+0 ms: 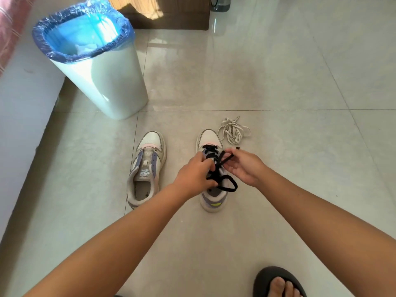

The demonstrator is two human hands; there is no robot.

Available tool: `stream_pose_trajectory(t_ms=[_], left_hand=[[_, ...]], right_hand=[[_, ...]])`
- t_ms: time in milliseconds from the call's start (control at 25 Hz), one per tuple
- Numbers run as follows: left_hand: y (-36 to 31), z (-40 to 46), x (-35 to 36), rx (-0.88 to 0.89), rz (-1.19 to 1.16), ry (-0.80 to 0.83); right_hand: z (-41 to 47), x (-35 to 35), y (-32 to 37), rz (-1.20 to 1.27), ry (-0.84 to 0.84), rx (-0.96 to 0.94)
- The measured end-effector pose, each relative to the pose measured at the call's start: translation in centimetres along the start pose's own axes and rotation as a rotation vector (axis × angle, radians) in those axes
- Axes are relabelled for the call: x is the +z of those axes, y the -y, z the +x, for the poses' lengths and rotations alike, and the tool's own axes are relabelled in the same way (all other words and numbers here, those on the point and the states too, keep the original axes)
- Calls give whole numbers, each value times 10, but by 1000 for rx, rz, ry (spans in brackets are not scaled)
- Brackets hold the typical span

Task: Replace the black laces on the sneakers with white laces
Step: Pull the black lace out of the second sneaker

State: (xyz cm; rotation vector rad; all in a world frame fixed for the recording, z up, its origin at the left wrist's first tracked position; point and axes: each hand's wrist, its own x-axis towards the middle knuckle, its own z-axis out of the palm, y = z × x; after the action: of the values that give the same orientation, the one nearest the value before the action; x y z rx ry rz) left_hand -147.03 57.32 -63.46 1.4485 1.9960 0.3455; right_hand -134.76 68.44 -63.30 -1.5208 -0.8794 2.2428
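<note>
Pale glossy floor tiles point(267, 67) run under everything, with two sneakers set side by side near the middle of the view. On the right sneaker point(212, 198) the black lace point(222, 166) still crosses the lower eyelets near the toe, while its upper part is loose: one end rises to the right and a slack loop hangs over the shoe's opening. The left hand point(194, 175) reaches in over the tongue with fingers curled around the lace near the top eyelets. The right hand point(245, 165) holds the free end, thumb and fingertips pinched on it just right of the shoe. This looks like the unlacing step, about halfway down this shoe.

The left sneaker point(146, 168) lies just beside it with no lace at all, tongue bare, so its black lace seems already out. A bundle of white laces point(233, 130) lies on the tiles just beyond the right shoe's toe, untouched.

Next, the remaining crossings probably need pulling free one row at a time, one hand steadying the shoe while the other draws the lace through; then the white laces must be separated and threaded.

Farther off, a white bin point(111, 82) with a blue liner stands to the upper left, and a foot in a dark slipper point(278, 284) shows at the bottom edge.
</note>
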Motion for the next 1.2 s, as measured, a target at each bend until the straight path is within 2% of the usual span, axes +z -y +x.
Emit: stream_pose_trajectory(t_ms=[40, 80, 160, 240, 320, 360, 400, 480, 520, 640, 760, 920, 1120, 1200], left_hand=[[-2, 0, 0, 16, 39, -58], [-4, 1, -1, 15, 31, -96], [-6, 1, -4, 17, 10, -144], [-5, 0, -3, 56, 90, -110], [-8, -6, 2, 103, 388, -63], [-10, -10, 8, 129, 555, -76], [-14, -16, 10, 125, 661, -74], [-17, -18, 12, 160, 723, -217], [-15, -15, 11, 146, 659, -236], [-8, -1, 0, -44, 25, -171], [-13, 5, -22, -131, -243, -185], [-39, 4, -57, -109, -684, -185], [-67, 14, -130, 101, -1347, -286], [-71, 15, -145, 135, -1434, -374]], right_hand=[[-1, -4, 1, -30, 35, -48], [-4, -7, 1, -180, 28, -113], [-13, -14, -7, -642, -58, -295], [-23, -16, -20, -930, 27, -493], [-26, -17, -31, -1056, 203, -511], [-26, -16, -33, -1103, 239, -502], [-23, -15, -35, -1135, 234, -509], [-19, -13, -35, -1119, 187, -540], [-19, -11, -33, -1093, 169, -539], [-17, -13, -28, -1114, 168, -519], [-17, -10, -19, -1105, 194, -418], [-15, -2, -12, -1171, 259, -417], [-13, 1, -4, -1067, 263, -302], [-11, 0, -8, -1086, 253, -312]])
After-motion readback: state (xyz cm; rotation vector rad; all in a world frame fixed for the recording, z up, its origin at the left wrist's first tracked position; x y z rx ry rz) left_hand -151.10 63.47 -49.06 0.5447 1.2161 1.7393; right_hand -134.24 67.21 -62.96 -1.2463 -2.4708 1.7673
